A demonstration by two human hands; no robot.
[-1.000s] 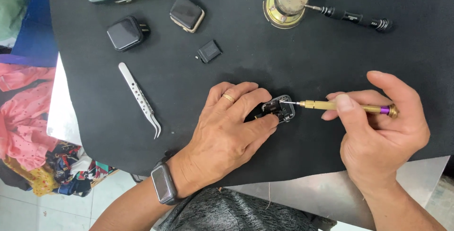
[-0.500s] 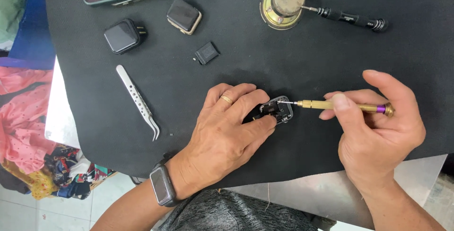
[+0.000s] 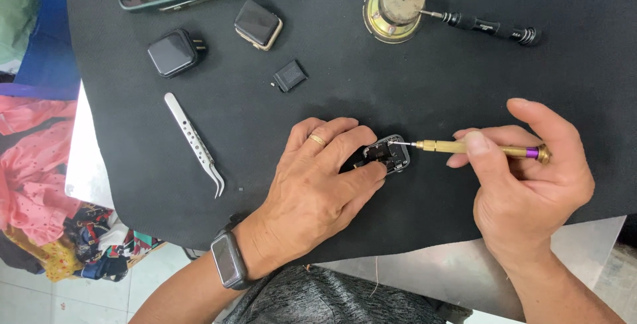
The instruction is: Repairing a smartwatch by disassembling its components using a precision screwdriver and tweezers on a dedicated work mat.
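A black mat (image 3: 398, 85) covers the worktop (image 3: 431, 274). The left hand (image 3: 318, 188) lies on the mat, fingers pinching an opened watch case (image 3: 388, 155) at its centre. The right hand (image 3: 531, 185) grips a brass screwdriver (image 3: 478, 147), tip touching the case. Curved tweezers (image 3: 194, 141) lie well apart, left.

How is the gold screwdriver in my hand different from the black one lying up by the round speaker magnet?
The gold screwdriver is gripped in the right hand, tip at the opened watch body that the left hand steadies. The black screwdriver lies unheld on the mat, tip against the speaker magnet. One is brass with a purple band, the other black. Both are slim precision drivers.
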